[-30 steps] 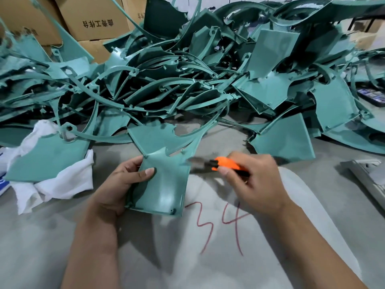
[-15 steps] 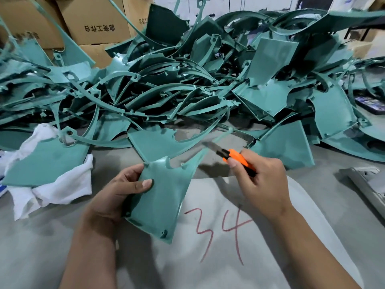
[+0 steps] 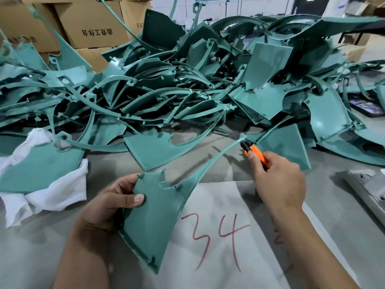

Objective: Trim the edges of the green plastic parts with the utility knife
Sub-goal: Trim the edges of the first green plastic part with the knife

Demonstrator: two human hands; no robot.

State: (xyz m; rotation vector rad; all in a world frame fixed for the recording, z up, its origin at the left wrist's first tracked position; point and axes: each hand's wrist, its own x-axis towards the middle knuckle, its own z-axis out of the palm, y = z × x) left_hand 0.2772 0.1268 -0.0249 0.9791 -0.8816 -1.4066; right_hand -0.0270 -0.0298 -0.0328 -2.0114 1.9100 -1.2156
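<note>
Two hands, left hand [image 3: 108,207] gripping one green part [image 3: 154,215], right hand [image 3: 279,180] one utility knife [image 3: 255,152]

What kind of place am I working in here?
Probably a factory finishing bench: a big heap of green plastic parts waiting for trimming, stacked cardboard cartons behind it, and a grey work table with a sheet marked 34.
</note>
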